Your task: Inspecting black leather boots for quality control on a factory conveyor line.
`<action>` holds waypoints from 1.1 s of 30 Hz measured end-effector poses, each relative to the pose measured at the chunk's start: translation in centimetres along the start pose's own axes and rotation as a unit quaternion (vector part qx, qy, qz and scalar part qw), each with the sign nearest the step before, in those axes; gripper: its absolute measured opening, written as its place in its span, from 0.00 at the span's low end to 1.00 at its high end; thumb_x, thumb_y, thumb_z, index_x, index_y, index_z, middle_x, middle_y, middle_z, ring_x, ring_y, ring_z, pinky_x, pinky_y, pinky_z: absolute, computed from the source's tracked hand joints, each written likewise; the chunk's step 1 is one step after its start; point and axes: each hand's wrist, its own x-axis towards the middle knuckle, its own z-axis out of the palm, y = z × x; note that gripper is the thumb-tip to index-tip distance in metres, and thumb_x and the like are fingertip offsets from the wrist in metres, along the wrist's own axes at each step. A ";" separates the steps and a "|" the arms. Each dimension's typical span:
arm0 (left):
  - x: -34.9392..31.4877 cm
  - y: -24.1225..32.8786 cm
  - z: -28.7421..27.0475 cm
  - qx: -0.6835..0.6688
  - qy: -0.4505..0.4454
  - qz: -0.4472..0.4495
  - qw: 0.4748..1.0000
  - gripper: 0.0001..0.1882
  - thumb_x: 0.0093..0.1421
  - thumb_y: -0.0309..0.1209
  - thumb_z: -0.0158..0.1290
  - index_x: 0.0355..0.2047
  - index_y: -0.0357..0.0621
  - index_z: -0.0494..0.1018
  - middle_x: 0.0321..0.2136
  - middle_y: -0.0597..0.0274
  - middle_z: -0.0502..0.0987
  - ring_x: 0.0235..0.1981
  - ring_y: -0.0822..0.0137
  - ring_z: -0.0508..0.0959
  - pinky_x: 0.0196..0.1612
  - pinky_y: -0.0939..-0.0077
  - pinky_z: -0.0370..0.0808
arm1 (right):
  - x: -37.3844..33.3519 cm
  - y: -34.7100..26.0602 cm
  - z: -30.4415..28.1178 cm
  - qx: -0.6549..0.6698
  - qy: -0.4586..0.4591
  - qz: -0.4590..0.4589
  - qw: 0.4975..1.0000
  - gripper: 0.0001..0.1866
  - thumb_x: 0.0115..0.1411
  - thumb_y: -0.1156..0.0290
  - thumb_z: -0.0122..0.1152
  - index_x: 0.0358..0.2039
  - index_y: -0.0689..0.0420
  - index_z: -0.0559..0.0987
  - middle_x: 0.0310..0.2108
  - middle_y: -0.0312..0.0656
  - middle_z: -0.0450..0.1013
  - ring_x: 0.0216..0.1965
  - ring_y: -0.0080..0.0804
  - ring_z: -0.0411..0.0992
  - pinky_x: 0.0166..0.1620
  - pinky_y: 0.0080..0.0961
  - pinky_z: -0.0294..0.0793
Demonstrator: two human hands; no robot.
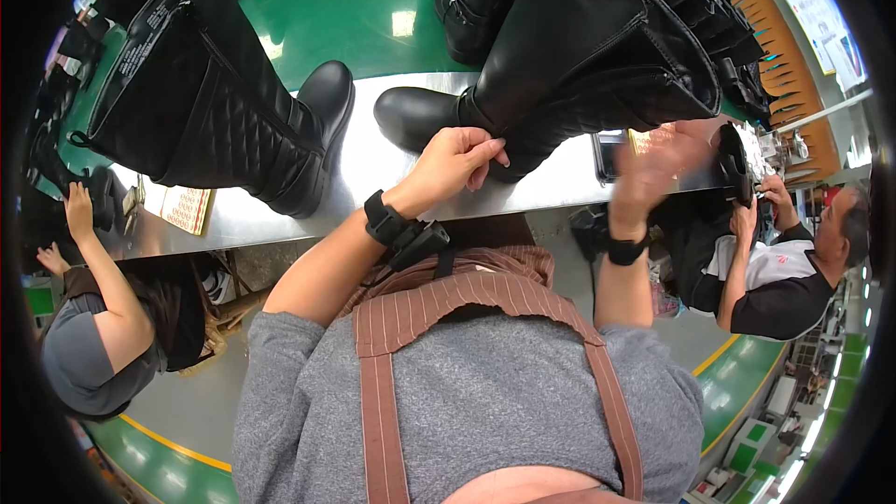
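A tall black boot [569, 47] stands on the metal-topped bench in front of me, its toe pointing left and its shaft leaning right. My left hand [457, 163] is closed in a pinch against the ankle of this boot; what lies between the fingertips is too small to make out. Below the boot's top opening, my right hand [658, 168] is smeared by motion, so its fingers cannot be read. Another tall black boot [224, 84] with a quilted panel stands to the left, its toe pointing right.
More black boots [467, 9] stand on the green surface [373, 0] behind the metal strip [373, 196]. A printed card [185, 208] lies at left, a phone-like dark object [609, 154] at right. Co-workers sit at left [103, 336] and right [784, 271].
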 end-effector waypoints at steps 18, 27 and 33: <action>-4.3 14.3 1.6 -0.027 -0.006 0.100 0.995 0.17 0.68 0.37 0.47 0.28 0.37 0.74 0.11 0.74 0.64 0.13 0.83 0.59 0.19 0.86 0.55 | -5.4 -1.0 4.6 0.129 -0.401 0.289 0.860 0.37 0.45 0.72 0.73 0.56 0.63 0.67 0.46 0.48 0.75 0.50 0.37 0.73 0.55 0.30 0.69; -2.5 13.3 1.7 0.017 -0.021 0.140 0.990 0.16 0.67 0.37 0.47 0.29 0.37 0.76 0.11 0.72 0.68 0.14 0.83 0.64 0.19 0.86 0.60 | 12.1 -10.9 -2.4 -0.222 -0.198 -0.272 0.915 0.19 0.44 0.66 0.67 0.38 0.56 0.80 0.43 0.43 0.73 0.47 0.41 0.69 0.53 0.33 0.62; -1.9 13.2 2.0 0.037 -0.021 0.138 0.990 0.17 0.67 0.37 0.47 0.29 0.38 0.76 0.11 0.72 0.67 0.13 0.83 0.63 0.18 0.85 0.59 | 14.1 -11.1 0.9 -0.178 -0.377 -0.141 0.898 0.21 0.40 0.67 0.67 0.39 0.52 0.82 0.44 0.39 0.73 0.46 0.43 0.67 0.45 0.32 0.69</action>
